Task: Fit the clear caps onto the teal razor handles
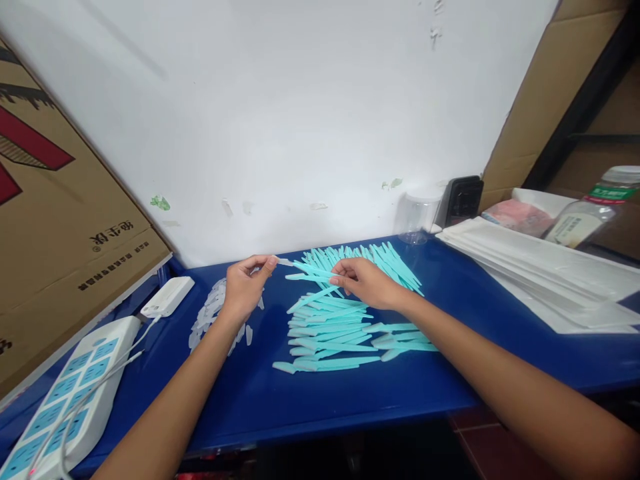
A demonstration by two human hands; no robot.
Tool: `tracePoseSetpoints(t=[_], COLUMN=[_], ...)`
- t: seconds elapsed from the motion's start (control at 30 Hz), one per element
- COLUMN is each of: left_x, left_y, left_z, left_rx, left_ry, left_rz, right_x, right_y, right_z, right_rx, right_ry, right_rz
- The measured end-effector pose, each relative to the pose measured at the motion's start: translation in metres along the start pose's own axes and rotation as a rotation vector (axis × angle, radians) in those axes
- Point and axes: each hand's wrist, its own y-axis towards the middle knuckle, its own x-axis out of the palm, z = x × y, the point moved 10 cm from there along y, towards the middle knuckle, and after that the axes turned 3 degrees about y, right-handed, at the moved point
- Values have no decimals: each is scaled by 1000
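Near the front edge of a smooth blue bench, slim turquoise sticks lie in overlapping rows, their pale, broader ends mostly pointing left. To the left, beside a white plastic power strip with blue socket faces, sits a loose heap of small, flat translucent sleeves.

Just beyond, a person's two hands work close together above the bench. The left hand pinches a single clear sleeve between thumb and fingertips. The right hand, fingers curled in, grips at least one turquoise stick by its narrow end; how many more are in its grasp cannot be told. The stick's far tip appears to meet the sleeve.

The sticks look light, stiff and slick, best taken by the slim handle, clear of the broad end; the sleeve looks thin, nearly weightless and easily dropped, best pinched at its edge.

Farther back, more turquoise sticks fan out in a second pile, near a clear, round-walled jar before a scuffed white wall.
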Motion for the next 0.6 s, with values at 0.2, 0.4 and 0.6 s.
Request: tracePoseSetpoints(t=[0.2, 0.4, 0.6], left_x=[4, 13, 23], left_y=[-4, -9, -14], left_z=[3, 13, 23], left_rx=[1, 70, 103], left_ry=[44, 7, -31], left_rz=[-14, -48, -95], right_x=[1, 0, -1], right_y=[-1, -1, -2], right_z=[1, -5, -9], right_rx=[12, -10, -58], right_ry=[-15, -4, -3], right_rz=[-1, 44, 84])
